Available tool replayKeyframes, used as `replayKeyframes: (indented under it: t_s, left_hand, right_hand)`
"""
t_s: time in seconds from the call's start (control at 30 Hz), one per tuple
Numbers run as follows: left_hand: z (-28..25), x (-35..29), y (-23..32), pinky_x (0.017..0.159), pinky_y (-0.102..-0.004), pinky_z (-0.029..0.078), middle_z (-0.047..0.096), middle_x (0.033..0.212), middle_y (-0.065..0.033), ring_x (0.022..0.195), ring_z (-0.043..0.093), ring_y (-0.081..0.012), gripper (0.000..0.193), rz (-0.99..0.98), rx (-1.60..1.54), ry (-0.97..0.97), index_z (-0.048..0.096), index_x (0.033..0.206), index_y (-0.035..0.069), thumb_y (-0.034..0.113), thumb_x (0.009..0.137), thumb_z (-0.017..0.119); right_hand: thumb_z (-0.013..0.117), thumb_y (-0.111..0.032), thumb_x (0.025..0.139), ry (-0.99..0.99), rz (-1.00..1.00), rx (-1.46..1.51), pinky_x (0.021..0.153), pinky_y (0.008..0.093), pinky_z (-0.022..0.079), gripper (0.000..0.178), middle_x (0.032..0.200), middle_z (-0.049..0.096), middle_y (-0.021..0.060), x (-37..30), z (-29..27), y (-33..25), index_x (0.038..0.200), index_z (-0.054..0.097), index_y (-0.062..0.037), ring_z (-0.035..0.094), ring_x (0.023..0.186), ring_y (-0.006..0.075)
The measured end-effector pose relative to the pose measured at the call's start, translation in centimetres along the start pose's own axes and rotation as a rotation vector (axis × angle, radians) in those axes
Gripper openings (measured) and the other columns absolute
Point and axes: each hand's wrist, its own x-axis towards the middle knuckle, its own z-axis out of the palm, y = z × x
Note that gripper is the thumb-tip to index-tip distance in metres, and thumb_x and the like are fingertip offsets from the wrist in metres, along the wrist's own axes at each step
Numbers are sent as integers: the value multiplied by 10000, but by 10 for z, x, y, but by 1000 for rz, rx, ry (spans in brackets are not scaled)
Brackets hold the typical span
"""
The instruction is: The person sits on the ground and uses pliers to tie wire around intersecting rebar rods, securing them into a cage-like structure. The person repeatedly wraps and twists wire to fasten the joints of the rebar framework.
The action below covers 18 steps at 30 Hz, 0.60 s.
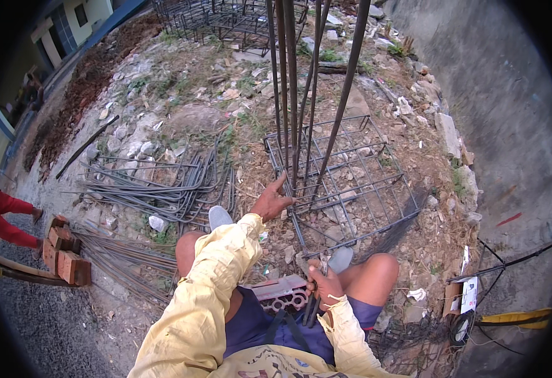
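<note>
A flat rebar grid (358, 183) lies on the rubble, with several upright steel bars (295, 94) rising from its near left side. My left hand (273, 200) is at the grid's left edge beside the bases of those bars. Its index finger and thumb are stretched apart, and the fingertips are at or touching the steel; nothing shows in its grasp. Between my knees, my right hand (324, 283) is closed round the dark handles of a plier-like hand tool (311, 309). The tool's head points up toward the grid's near corner, partly hidden by my fingers.
Bent rebar pieces (156, 179) and long thin rods (124, 258) lie left. A red-sleeved person (8, 217) handles bricks (68, 252). More rebar cages (225, 22) stand at the back. A concrete wall (496, 113) and yellow strap (518, 318) are right; a pink plastic piece (279, 288) sits between my legs.
</note>
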Motion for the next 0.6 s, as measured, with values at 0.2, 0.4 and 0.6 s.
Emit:
replayKeyframes:
  t_s: [0.2,0.4,0.6]
  left_hand:
    - [5,-31,12,810,-408,493,644,914,-140,831,631,-285,774,-199,68,95,390,1468,25,277,811,713]
    - [65,-111,29,847,-500,507,632,1076,-226,945,633,-427,379,-91,391,85,559,1179,64,253,853,606]
    - [129,-134,42,856,-503,487,603,1045,-244,987,593,-430,384,33,230,-187,536,1212,19,177,864,584]
  right_hand:
    - [719,-270,894,128,-179,5,466,280,451,326,683,485,21,1,18,-25,1074,597,-27,510,522,122]
    - [721,-191,875,293,-678,-178,456,232,422,248,754,587,10,59,26,-38,1033,632,-21,500,521,73]
    - [660,-166,900,423,-704,-181,477,214,420,225,832,670,46,42,12,-46,1075,618,-31,500,530,57]
